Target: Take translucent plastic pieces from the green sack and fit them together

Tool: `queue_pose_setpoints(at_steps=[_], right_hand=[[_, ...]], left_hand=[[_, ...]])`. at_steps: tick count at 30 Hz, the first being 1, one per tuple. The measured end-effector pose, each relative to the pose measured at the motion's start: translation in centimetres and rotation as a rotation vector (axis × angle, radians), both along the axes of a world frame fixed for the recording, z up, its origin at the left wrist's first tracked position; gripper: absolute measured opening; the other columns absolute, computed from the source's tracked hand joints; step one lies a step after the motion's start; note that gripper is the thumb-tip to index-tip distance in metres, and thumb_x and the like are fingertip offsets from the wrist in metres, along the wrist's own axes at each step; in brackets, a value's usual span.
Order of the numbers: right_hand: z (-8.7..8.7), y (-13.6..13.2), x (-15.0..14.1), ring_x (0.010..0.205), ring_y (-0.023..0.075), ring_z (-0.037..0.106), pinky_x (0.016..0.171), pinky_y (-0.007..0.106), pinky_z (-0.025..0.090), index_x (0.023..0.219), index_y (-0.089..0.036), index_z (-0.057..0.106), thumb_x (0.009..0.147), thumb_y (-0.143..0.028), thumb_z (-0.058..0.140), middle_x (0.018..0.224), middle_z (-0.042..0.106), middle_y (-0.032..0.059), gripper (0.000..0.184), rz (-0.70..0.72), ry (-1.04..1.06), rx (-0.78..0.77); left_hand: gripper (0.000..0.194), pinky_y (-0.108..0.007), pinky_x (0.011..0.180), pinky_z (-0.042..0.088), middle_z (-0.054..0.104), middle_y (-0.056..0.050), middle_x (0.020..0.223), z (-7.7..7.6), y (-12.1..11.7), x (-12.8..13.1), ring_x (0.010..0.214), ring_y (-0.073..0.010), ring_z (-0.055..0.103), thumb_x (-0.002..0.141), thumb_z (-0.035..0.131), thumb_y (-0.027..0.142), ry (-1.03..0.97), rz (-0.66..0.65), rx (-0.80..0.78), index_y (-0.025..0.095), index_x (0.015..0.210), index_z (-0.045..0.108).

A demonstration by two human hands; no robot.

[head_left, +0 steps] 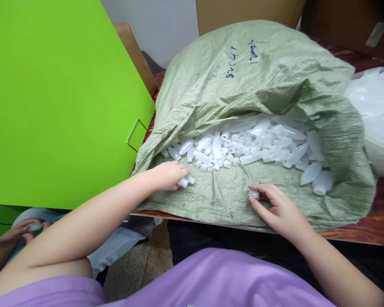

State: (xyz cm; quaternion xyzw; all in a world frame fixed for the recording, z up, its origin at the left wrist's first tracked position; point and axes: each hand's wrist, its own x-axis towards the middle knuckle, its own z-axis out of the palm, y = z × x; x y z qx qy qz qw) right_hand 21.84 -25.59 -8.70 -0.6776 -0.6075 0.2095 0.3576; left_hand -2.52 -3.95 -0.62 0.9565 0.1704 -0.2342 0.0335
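Note:
A green woven sack [211, 98] lies with its mouth facing me, and many small translucent white plastic bottles [216, 146] spill from it in a heap. My left hand [170, 175] rests over the sack's lower flap, left of the heap. Its fingers are curled around several white plastic bottles, whose necks [186, 181] stick out to the right. Over the right part of the flap, my right hand [277, 207] pinches one white plastic bottle [254, 195] between thumb and fingers. Only the round end of that one shows.
A bright green panel [60, 98] with a metal handle [136, 135] stands at left. Another person's hands [27, 232] hold something small at lower left. A white translucent bag [376, 115] sits at right. Cardboard boxes [243, 13] are behind the sack. The table's front edge runs below.

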Motion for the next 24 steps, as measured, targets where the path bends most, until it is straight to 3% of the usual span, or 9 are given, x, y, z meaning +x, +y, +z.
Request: queue_pose_setpoints(at_steps=[3, 6, 10, 12, 18, 24], right_hand=[[0.7, -0.1, -0.7, 0.085, 0.0195, 0.061, 0.075, 0.034, 0.052, 0.105, -0.02, 0.056, 0.084, -0.036, 0.052, 0.098, 0.062, 0.0088, 0.026, -0.01, 0.091, -0.016], [1.9, 0.1, -1.8, 0.085, 0.0186, 0.062, 0.075, 0.033, 0.053, 0.106, -0.022, 0.058, 0.083, -0.034, 0.055, 0.098, 0.064, 0.0071, 0.026, 0.028, 0.18, 0.062], [3.5, 0.8, -2.5, 0.093, 0.018, 0.061, 0.081, 0.033, 0.052, 0.118, -0.024, 0.053, 0.084, -0.026, 0.054, 0.104, 0.064, 0.0074, 0.035, 0.135, 0.202, 0.27], [3.7, 1.0, -2.3, 0.097, 0.0185, 0.061, 0.085, 0.034, 0.05, 0.116, -0.024, 0.055, 0.085, -0.023, 0.052, 0.106, 0.064, 0.0075, 0.031, 0.229, 0.142, 0.261], [2.9, 0.2, -0.3, 0.092, 0.0174, 0.063, 0.08, 0.031, 0.052, 0.107, -0.022, 0.061, 0.085, -0.027, 0.053, 0.101, 0.067, 0.0062, 0.024, 0.318, 0.163, -0.017], [3.3, -0.8, 0.8, 0.108, 0.0153, 0.058, 0.088, 0.03, 0.048, 0.116, -0.028, 0.058, 0.088, -0.013, 0.042, 0.122, 0.06, 0.0039, 0.035, 0.553, -0.036, 0.144]], left_hand=[[0.035, -0.035, 0.088, 0.038, 0.061, -0.007, 0.091, -0.2, -1.9, 0.4, 0.091, -0.0238, 0.055, 0.065, 0.06, 0.023, -0.183, 0.133, -0.046, 0.018, 0.099, 0.059], [0.039, -0.031, 0.085, 0.042, 0.059, -0.007, 0.102, -0.9, -5.0, 1.4, 0.096, -0.0214, 0.054, 0.066, 0.059, 0.023, -0.403, 0.33, -0.206, 0.019, 0.105, 0.055], [0.04, -0.028, 0.084, 0.043, 0.06, -0.004, 0.1, -1.9, -9.3, 3.3, 0.093, -0.0183, 0.055, 0.066, 0.058, 0.019, -0.617, 0.379, -0.471, 0.019, 0.105, 0.056], [0.043, -0.027, 0.083, 0.043, 0.062, -0.003, 0.098, -2.4, -10.5, 4.1, 0.091, -0.0174, 0.056, 0.064, 0.058, 0.016, -0.682, 0.399, -0.546, 0.019, 0.107, 0.056], [0.053, -0.029, 0.085, 0.044, 0.062, -0.004, 0.102, -3.5, -11.0, 4.4, 0.091, -0.0181, 0.057, 0.059, 0.059, 0.015, -0.697, 0.406, -0.691, 0.02, 0.112, 0.058], [0.053, -0.023, 0.065, 0.046, 0.066, -0.001, 0.087, -3.4, -9.9, 4.6, 0.071, -0.0135, 0.059, 0.057, 0.063, 0.017, -0.478, 0.543, -1.115, 0.017, 0.11, 0.06]])
